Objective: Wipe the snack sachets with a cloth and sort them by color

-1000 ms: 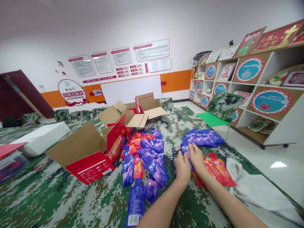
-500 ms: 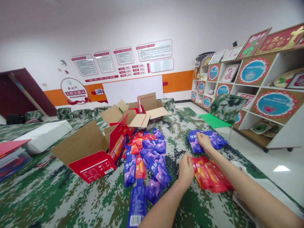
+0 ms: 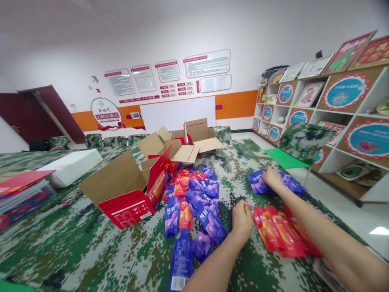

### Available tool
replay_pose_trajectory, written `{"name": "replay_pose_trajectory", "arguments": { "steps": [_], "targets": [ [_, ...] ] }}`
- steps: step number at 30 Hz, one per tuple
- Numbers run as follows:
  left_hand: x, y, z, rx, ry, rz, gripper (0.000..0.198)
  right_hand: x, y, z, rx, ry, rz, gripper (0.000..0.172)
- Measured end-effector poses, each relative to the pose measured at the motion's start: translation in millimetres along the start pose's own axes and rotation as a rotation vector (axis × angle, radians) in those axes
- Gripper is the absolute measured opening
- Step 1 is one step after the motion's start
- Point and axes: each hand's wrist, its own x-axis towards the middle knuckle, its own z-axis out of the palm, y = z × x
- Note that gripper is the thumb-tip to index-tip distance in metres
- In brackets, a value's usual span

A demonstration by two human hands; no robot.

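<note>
My right hand [image 3: 272, 177] is at the far right row of purple pouches [image 3: 290, 181], its fingers closed on a purple pouch [image 3: 257, 181] there. My left hand [image 3: 242, 219] rests on the table with curled fingers, just left of a fanned row of red pouches [image 3: 278, 231]. Its fingertips are partly hidden, and I see no pouch in it. Left of that hand lies a loose heap of purple pouches [image 3: 209, 219] and red pouches [image 3: 184, 215]. One purple pouch [image 3: 181, 259] lies face down with its barcode showing.
Open red cartons [image 3: 130, 207] stand left of and behind the heap. A white foam box [image 3: 71, 166] and a clear plastic bin [image 3: 27, 202] sit further left on the camouflage tablecloth [image 3: 106, 251]. A camouflage-covered chair [image 3: 305, 142] and shelves [image 3: 322, 101] are at the right.
The view has swung left, so everything appears shifted right. My right hand stays at the purple row, and my left hand stays beside the red row.
</note>
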Motion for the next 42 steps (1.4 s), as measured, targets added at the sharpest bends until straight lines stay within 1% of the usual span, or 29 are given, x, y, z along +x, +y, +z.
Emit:
{"name": "replay_pose_trajectory", "arguments": {
  "steps": [2,4,7,9,12,14,17,20,23,28,30,32,35,37,39,42],
  "targets": [
    [1,0,1.2,-0.038,0.038,0.006,0.022,-9,-14,3,0.009,0.047,-0.038,0.037],
    [2,3,-1.0,-0.088,0.105,-0.002,0.023,-23,-35,12,0.045,0.04,-0.116,0.039],
    [5,13,-11.9,-0.163,0.257,-0.005,0.024,-48,-74,38,0.135,-0.096,-0.267,0.036],
    [6,20,-21.3,-0.196,0.344,0.013,0.024,-64,-99,57,0.202,-0.195,-0.368,0.041],
    [8,24,-30.9,-0.219,0.413,0.034,0.023,-80,-126,79,0.28,-0.284,-0.448,0.048],
    [9,23,-32.4,-0.221,0.432,0.033,0.024,-85,-135,89,0.318,-0.318,-0.45,0.049],
    [12,17,-30.6,-0.203,0.447,0.002,0.023,-87,-140,98,0.364,-0.353,-0.422,0.049],
    [15,12,-29.5,-0.185,0.456,-0.032,0.023,-88,-139,104,0.405,-0.368,-0.392,0.039],
    [16,11,-30.5,-0.2,0.455,-0.022,0.024,-88,-137,107,0.457,-0.369,-0.35,0.032],
    [16,11,-31.7,-0.238,0.452,0.004,0.024,-85,-133,105,0.589,-0.335,-0.217,0.023],
    [16,10,-32.0,-0.227,0.453,0.009,0.024,-84,-130,101,0.657,-0.313,-0.146,0.029],
    [16,10,-33.0,-0.183,0.478,0.019,0.023,-84,-126,93,0.735,-0.296,-0.085,0.034],
    [18,7,-34.7,-0.062,0.569,0.026,0.021,-90,-119,76,0.864,-0.276,-0.036,0.033],
    [20,3,-34.9,0.015,0.611,0.014,0.025,-98,-114,61,0.939,-0.265,-0.028,0.033],
    [23,0,-33.7,0.067,0.596,-0.004,0.032,-108,-108,44,0.997,-0.253,-0.028,0.034],
    [24,-3,-30.9,0.1,0.493,-0.019,0.036,-124,-96,20,1.056,-0.229,-0.024,0.035]
  ]
}}
